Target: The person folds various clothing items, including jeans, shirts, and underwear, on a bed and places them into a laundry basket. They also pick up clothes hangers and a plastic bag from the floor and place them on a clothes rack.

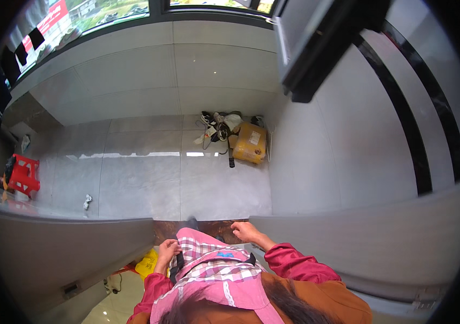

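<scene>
My left hand (168, 252) hangs by the side of my pink checked apron (203, 249), its fingers loosely bent near a black strap (178, 262). Nothing shows in it. Ahead of the apron's right side, my right hand (247, 232) is held out in the air with curled, slightly parted fingers, also holding nothing. Under my body runs a dark brown marbled threshold (165, 232) between two grey wall ends. A yellow plastic bag (147, 264) bearing writing lies low behind my left hand.
Beyond the threshold spreads a grey tiled floor (140, 178). A taped cardboard box (250, 143) stands in the far right corner beside a heap of shoes (222, 131). At left are a red plastic stool (25, 175) and a crumpled scrap (87, 201). An open window sash (327, 48) juts in overhead.
</scene>
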The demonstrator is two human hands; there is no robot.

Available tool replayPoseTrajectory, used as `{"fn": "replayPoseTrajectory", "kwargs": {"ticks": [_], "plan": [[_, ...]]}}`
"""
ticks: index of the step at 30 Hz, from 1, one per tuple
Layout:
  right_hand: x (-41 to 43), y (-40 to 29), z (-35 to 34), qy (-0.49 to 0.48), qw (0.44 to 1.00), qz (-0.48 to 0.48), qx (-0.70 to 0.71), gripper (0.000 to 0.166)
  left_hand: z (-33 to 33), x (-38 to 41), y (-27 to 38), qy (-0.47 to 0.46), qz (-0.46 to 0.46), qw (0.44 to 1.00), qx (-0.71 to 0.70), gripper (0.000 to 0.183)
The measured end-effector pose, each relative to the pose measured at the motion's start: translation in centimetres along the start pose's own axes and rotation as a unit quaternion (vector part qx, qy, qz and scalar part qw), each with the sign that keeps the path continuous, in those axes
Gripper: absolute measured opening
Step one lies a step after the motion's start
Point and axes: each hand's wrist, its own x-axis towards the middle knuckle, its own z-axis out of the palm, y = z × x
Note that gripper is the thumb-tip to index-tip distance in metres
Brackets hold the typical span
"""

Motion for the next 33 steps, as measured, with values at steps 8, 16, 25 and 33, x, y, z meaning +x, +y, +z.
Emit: {"fn": "replayPoseTrajectory", "kwargs": {"ticks": [8, 16, 25, 33], "plan": [[17.7, -1.2, -3.9, -0.068, 0.997, 0.009, -0.021, 0.028, -0.3, 14.2, 11.3, 0.036, -0.041, 0.997, -0.048, 0.016], [33.6, 0.0, -8.2, -0.085, 0.985, 0.142, 0.046, 0.028, -0.5, 32.2, 25.4, -0.018, -0.076, 0.994, -0.071, 0.019], [60.2, 9.5, -3.9, 0.026, 0.987, 0.064, 0.143, 0.025, 4.9, 45.9, 22.3, -0.056, -0.194, 0.970, -0.134, 0.017], [80.3, 24.2, 2.5, 0.050, 0.992, 0.115, -0.030, 0.028, 11.0, 57.3, 14.8, -0.010, -0.194, 0.964, -0.180, 0.020]]}}
